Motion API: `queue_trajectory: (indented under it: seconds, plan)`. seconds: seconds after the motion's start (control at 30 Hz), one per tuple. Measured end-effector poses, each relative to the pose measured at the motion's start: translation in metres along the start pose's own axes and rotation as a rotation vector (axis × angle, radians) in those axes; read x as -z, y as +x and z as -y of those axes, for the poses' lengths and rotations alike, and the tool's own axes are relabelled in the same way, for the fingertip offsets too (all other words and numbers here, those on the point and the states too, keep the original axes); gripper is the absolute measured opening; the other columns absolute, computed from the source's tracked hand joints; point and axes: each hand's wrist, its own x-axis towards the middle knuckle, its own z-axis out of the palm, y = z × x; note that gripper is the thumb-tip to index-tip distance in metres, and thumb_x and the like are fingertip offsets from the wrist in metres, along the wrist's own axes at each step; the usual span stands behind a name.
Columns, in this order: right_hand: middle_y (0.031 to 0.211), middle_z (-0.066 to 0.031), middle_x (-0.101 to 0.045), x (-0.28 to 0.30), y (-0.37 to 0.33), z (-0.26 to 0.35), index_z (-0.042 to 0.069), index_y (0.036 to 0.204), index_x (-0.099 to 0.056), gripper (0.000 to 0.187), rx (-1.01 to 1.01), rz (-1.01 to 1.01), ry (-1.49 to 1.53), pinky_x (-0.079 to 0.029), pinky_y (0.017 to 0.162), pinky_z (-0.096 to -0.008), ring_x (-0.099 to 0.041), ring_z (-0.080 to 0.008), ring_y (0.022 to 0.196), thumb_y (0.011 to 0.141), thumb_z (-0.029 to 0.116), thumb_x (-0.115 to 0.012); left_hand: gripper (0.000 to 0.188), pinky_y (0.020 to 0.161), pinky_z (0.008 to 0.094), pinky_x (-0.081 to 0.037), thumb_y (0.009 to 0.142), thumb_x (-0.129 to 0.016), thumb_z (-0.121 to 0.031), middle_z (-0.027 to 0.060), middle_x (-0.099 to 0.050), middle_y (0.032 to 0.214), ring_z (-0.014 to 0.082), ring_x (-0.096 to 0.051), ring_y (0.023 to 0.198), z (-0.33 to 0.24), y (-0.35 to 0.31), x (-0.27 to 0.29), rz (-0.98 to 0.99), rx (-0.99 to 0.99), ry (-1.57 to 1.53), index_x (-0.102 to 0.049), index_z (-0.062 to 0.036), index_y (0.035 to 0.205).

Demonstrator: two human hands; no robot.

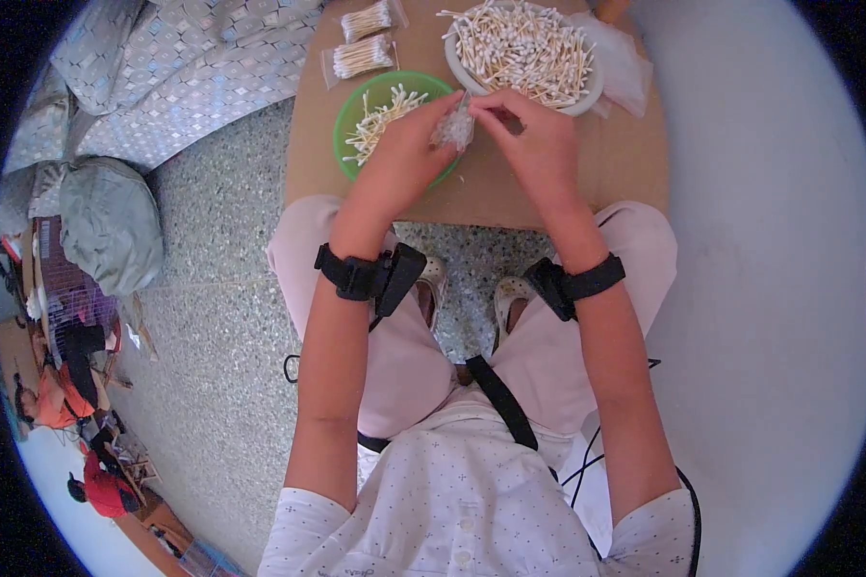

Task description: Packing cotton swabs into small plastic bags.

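Observation:
My left hand [416,142] grips a small clear plastic bag [455,131], crumpled and see-through, at the front of the cardboard-topped table. Thumb and fingertips of my right hand [534,137] pinch together at the bag's upper edge. Whether anything is inside the bag, I cannot tell. Under and beside my left hand is a green bowl [341,135] with loose cotton swabs [380,117] in it. Just beyond my right hand stands a white bowl [598,91] heaped with cotton swabs [524,50].
Two clear bags packed with swabs, a nearer bag [362,58] and a farther bag [367,19], lie at the table's far left. Flat clear plastic bags [627,72] lie right of the white bowl. A patterned cloth [192,77] hangs at left; a pale wall [770,288] rises at right.

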Motion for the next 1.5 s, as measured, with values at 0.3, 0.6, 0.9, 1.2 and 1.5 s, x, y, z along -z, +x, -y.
queue_trajectory:
  seconds: [0.3,0.6,0.9,1.2,1.5]
  plan:
    - [0.091,-0.0058,-0.066,-0.001,-0.001,-0.009,0.012,0.088,-0.068,0.015,0.205,0.120,-0.257,-0.050,0.066,-0.0371,-0.063,-0.0275,0.076,0.082,0.022,-0.061,0.053,0.083,0.0381,-0.047,0.076,-0.061,-0.004,0.0211,-0.059,0.112,0.0348,-0.059,0.099,-0.001,-0.001,0.001,-0.038,-0.021,0.011,-0.049,-0.0049,0.127]
    - [0.089,-0.0083,-0.061,0.009,0.000,-0.008,0.009,0.089,-0.068,0.015,0.360,0.278,-0.351,-0.049,0.067,-0.0406,-0.061,-0.0288,0.076,0.082,0.019,-0.058,0.053,0.093,0.0381,-0.043,0.078,-0.063,-0.005,0.0189,-0.056,0.119,0.0336,-0.054,0.109,0.003,0.001,0.000,-0.014,0.029,0.023,-0.049,-0.0070,0.129]
    - [0.083,-0.0103,-0.059,0.025,0.013,-0.006,0.010,0.097,-0.068,0.019,0.104,-0.040,-0.219,-0.048,0.070,-0.0405,-0.060,-0.0302,0.076,0.082,0.020,-0.062,0.061,0.094,0.0397,-0.042,0.076,-0.066,-0.014,0.0192,-0.055,0.119,0.0364,-0.053,0.109,-0.007,0.001,0.002,-0.039,-0.046,0.197,-0.044,-0.0079,0.132]
    - [0.087,-0.0120,-0.064,0.022,0.008,-0.015,0.011,0.095,-0.069,0.021,-0.121,0.009,-0.283,-0.049,0.073,-0.0388,-0.062,-0.0296,0.080,0.083,0.026,-0.062,0.048,0.101,0.0371,-0.036,0.083,-0.065,-0.027,0.0161,-0.054,0.122,0.0317,-0.050,0.115,-0.015,0.015,-0.003,-0.104,-0.166,0.130,-0.052,-0.0096,0.126]
    - [0.089,-0.0116,-0.065,0.021,0.012,-0.014,0.010,0.098,-0.070,0.021,-0.137,-0.085,-0.259,-0.050,0.070,-0.0363,-0.063,-0.0284,0.078,0.086,0.025,-0.060,0.035,0.091,0.0370,-0.042,0.084,-0.062,-0.022,0.0149,-0.059,0.111,0.0320,-0.055,0.105,-0.014,0.017,-0.004,-0.169,-0.134,0.092,-0.059,-0.0077,0.116]
